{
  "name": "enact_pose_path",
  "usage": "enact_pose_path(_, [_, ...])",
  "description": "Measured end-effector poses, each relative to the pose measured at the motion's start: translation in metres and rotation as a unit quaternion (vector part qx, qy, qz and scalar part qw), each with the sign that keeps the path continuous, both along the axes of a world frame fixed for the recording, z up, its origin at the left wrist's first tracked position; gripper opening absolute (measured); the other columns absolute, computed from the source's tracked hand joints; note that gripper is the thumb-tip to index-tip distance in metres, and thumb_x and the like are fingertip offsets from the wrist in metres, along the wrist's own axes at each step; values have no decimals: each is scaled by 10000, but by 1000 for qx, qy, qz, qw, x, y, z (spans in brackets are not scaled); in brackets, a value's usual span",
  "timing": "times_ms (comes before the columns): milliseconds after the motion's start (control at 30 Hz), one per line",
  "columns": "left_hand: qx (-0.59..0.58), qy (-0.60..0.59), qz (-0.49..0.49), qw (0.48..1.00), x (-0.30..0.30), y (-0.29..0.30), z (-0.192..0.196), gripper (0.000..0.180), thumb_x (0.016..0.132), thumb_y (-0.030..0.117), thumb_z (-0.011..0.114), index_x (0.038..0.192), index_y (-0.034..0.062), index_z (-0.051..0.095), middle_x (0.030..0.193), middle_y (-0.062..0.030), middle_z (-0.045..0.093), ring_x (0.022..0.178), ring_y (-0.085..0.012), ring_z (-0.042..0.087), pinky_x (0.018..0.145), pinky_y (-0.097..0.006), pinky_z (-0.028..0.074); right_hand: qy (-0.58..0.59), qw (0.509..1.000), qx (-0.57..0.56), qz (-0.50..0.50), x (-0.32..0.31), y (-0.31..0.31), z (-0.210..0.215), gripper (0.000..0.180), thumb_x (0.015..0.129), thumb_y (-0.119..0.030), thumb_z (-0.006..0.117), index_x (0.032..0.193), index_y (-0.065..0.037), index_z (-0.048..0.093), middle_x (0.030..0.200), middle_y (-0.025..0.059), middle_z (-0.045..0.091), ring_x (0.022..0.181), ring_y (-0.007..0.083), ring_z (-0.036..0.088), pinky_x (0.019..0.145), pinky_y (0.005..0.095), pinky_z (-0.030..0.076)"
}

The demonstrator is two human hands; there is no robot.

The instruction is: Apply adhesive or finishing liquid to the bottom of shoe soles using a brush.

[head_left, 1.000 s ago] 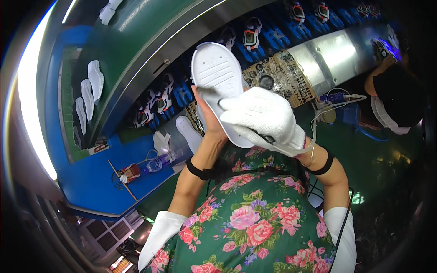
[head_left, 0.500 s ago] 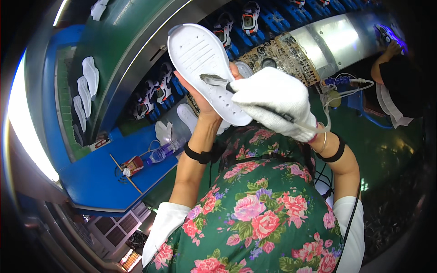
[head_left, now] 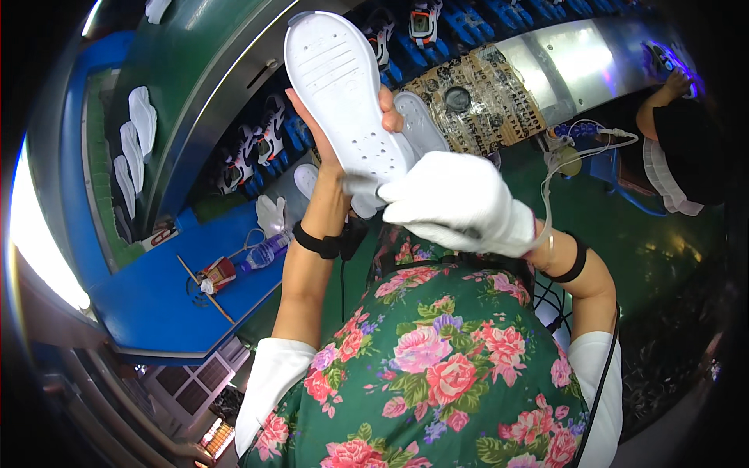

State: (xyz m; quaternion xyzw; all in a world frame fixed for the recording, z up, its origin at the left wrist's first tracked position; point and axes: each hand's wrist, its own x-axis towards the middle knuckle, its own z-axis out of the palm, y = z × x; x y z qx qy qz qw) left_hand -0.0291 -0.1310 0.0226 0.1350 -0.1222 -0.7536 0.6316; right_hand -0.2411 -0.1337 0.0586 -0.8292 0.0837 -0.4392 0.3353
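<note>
Currently holding a white shoe sole (head_left: 331, 74) in the bare left hand (head_left: 319, 140), cupped from behind and gripped by its long edges. Lays one digit straight up along the left edge and curls at least two fingertips (head_left: 392, 121) around the right edge. Cannot tell how far apart behind the sole, in the hidden stretch of the grip. Keeps the sole raised in front of the chest, nearly upright and leaning a little to the left at the top, with ridges and small holes facing the camera.

Pinches a dark-bristled brush (head_left: 362, 185) in the gloved right hand (head_left: 456, 204), with gloved fingers pressed together around a mostly hidden handle. Points the bristles left, at the lower end of the sole; cannot tell contact from a narrow gap, because of blur. Bends the right hand over at the wrist, back of the glove upward, with the forearm slanting in from the lower right below a black band (head_left: 573, 261). Brings the left forearm up almost straight, with another black band (head_left: 315, 242) near the wrist.

Just beyond the curled fingertips, a second sole (head_left: 421, 123) beside a cardboard-covered patch (head_left: 499, 101) of the metal bench. To the left, on a blue table (head_left: 156, 308), a crumpled white glove (head_left: 271, 214), a clear bottle (head_left: 265, 252) and a red box (head_left: 218, 274). Farther off, strapped shoes (head_left: 269, 132) in a row, and at the far right a co-worker's hand (head_left: 677, 82).
</note>
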Motion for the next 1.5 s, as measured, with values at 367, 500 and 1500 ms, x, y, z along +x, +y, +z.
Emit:
enact_pose_path(367, [-2, -124, -84, 989, 15, -3, -5, 1137, 714, 994, 274, 1346, 73, 487, 902, -186, 557, 590, -242, 529, 565, -360, 393, 16, 997, 20, 75, -2, 2, -3, 241, 734, -98, 757, 973, -81, 738, 992, 75, 727, 796, 245, 677, 695, 355, 560])
enact_pose_path(500, [-21, -47, -154, 987, 13, 0, -8, 1148, 740, 969, 267, 1403, 56, 477, 917, -232, 614, 687, -318, 662, 508, -371, 557, 2, 994, 75, 86, -6, -4, 1, 233, 754, -123, 762, 985, -106, 735, 934, 65, 719, 788, 247, 674, 697, 340, 550])
enact_pose_path(1500, [194, 74, -85, 974, -9, 65, -35, 589, 1022, 436, 454, 1404, -14, 454, 1226, -338, 572, 1021, -468, 659, 818, -491, 627, 41, 976, 207, -51, -23, -30, 12, 158, 775, -11, 768, 921, -69, 769, 883, 90, 747, 825, 200, 715, 732, 295, 551])
